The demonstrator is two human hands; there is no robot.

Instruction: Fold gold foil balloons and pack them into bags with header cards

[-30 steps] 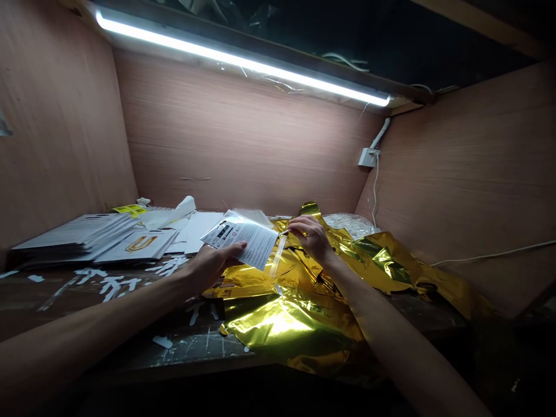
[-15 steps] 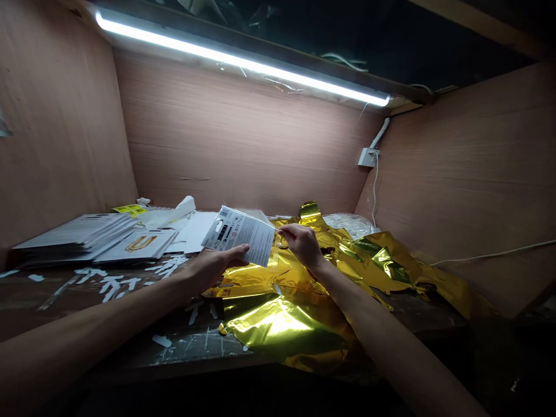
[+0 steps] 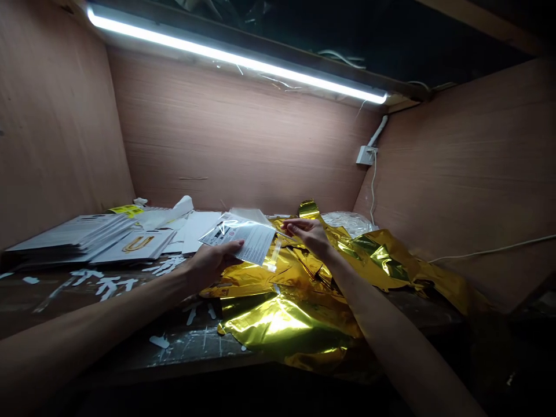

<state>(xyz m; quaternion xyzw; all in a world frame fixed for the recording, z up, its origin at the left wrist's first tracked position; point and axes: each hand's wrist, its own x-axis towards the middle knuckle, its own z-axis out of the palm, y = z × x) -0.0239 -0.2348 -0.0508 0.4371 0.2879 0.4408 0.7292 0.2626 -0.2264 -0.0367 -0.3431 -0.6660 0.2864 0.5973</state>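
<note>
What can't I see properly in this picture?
All in the head view:
Left hand: most fingers are hidden behind the packet.
The packet's print: too small to read, partly under glare.
Right hand: too small and dim to tell whether it pinches anything.
Cable: cut off by the right edge.

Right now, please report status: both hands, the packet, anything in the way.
Left hand gripping printed packet. Right hand near packet's right edge, its hold unclear. Gold foil spread below, not covering packet.

Lit tube light above pinkish wooden back wall.
</note>
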